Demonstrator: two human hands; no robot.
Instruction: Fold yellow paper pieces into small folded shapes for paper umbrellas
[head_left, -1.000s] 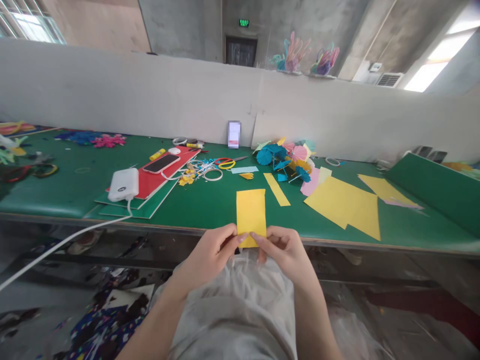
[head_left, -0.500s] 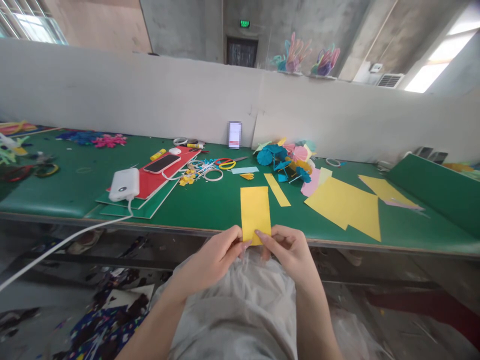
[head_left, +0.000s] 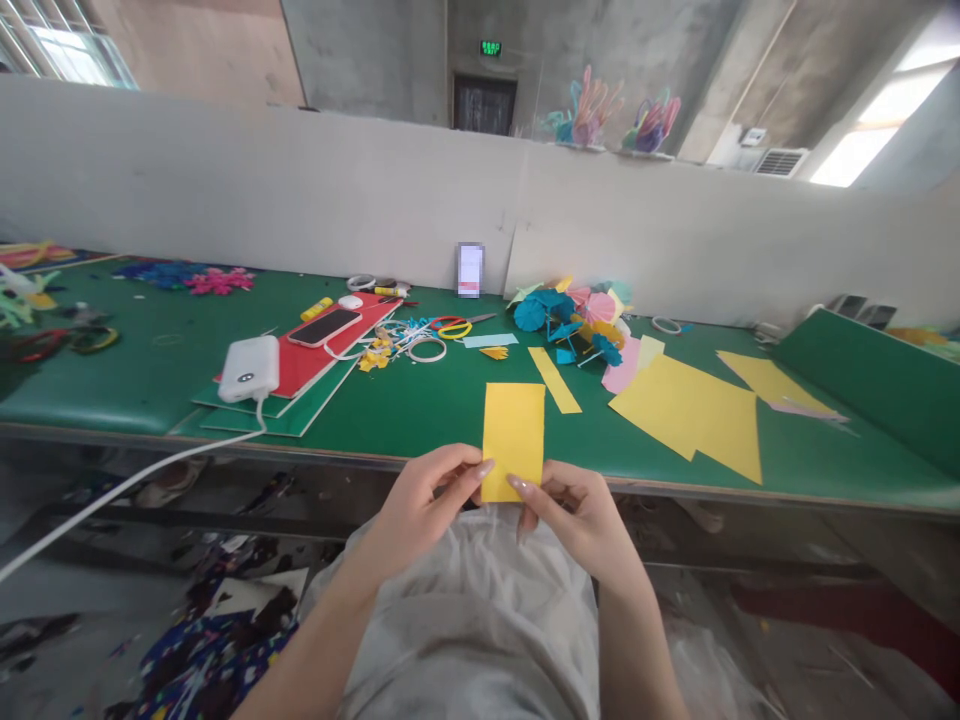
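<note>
A small yellow paper rectangle stands upright between my hands, over the front edge of the green table. My left hand pinches its lower left edge, thumb in front. My right hand grips the lower right corner, with the thumb on the face and the other fingers partly hidden behind. Just beyond the paper lies a narrow yellow paper strip. Larger yellow sheets rest to the right, by a pile of coloured paper umbrellas.
Scissors, a tape roll and paper scraps lie mid-table. To the left, a white power bank and a phone rest on red and green boards; a white cable hangs over the edge. A lit phone leans on the partition.
The yellow paper has shifted slightly down and to the right, and sits straighter. My left thumb has moved up onto its face near the left edge.
</note>
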